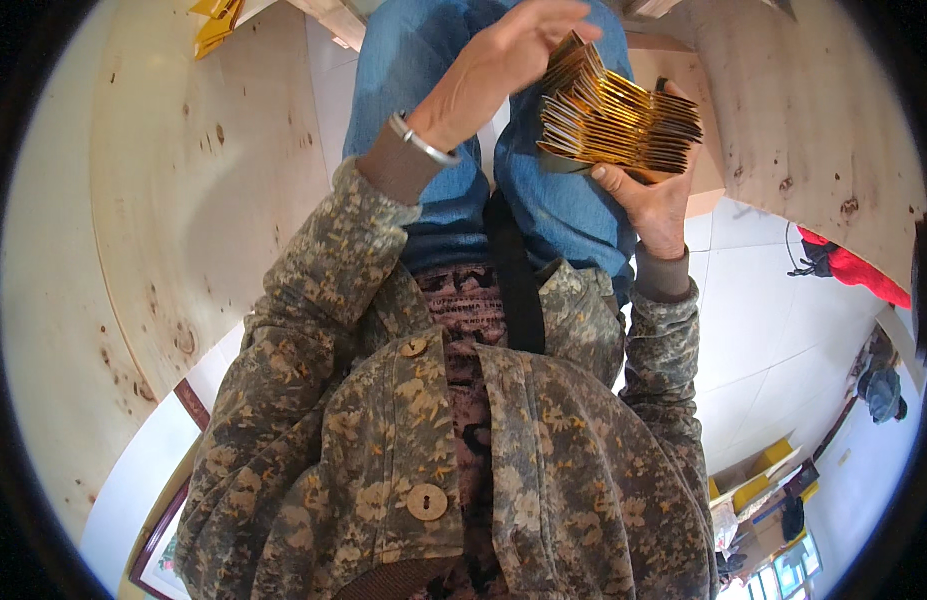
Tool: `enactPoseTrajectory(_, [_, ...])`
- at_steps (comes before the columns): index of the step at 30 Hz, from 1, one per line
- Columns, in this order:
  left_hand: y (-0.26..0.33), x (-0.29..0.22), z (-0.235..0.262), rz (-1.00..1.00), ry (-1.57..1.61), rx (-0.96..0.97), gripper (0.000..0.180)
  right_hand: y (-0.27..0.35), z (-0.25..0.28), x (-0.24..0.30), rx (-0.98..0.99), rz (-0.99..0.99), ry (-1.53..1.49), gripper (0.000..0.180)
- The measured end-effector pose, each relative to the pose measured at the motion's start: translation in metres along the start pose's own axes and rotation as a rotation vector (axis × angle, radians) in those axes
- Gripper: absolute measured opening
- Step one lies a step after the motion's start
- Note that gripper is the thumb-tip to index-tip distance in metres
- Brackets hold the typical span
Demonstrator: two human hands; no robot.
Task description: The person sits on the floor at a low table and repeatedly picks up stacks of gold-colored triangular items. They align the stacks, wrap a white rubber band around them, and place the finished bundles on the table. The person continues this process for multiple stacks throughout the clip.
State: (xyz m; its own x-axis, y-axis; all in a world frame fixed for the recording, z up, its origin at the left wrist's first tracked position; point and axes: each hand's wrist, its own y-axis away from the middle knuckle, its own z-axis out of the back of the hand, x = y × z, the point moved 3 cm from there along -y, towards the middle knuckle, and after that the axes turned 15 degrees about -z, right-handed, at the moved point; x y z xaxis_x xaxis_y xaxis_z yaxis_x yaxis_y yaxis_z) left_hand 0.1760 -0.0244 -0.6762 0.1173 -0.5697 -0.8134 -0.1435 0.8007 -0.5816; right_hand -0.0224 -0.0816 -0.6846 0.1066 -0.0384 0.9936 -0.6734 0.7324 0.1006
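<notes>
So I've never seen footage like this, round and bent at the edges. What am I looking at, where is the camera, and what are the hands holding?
This is one picture from a wide fisheye camera worn on a person's head, looking down at their own body. That lens bends straight edges toward the rim. There is no machine, only two bare hands.

The right hand holds a fanned stack of flat gold packets from below. The left hand, with a silver bangle on its wrist, touches the top of the stack with its fingers.

Below them you see a patterned camouflage jacket with round buttons, and blue jeans. A pale wooden table curves around the left side, with more wood at the upper right.
</notes>
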Motion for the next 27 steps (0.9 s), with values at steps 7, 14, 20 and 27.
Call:
enactPoseTrajectory(7, [0.047, -0.012, -0.012, -0.059, -0.385, 0.158, 0.148, 0.0, 0.0, -0.003, 0.003, 0.006, 0.045, 0.106])
enactPoseTrajectory(14, [0.052, -0.015, -0.028, -0.124, -0.45, -0.004, 0.143, 0.009, -0.012, 0.008, 0.039, 0.074, 0.08, 0.094])
enactPoseTrajectory(20, [0.04, -0.036, -0.013, 0.091, -0.203, -0.237, 0.107, -0.003, -0.033, 0.033, 0.03, 0.103, -0.057, 0.082])
enactPoseTrajectory(27, [-0.054, -0.048, 0.076, -0.078, -0.585, -0.113, 0.107, -0.104, -0.056, 0.09, 0.057, 0.218, -0.008, 0.085])
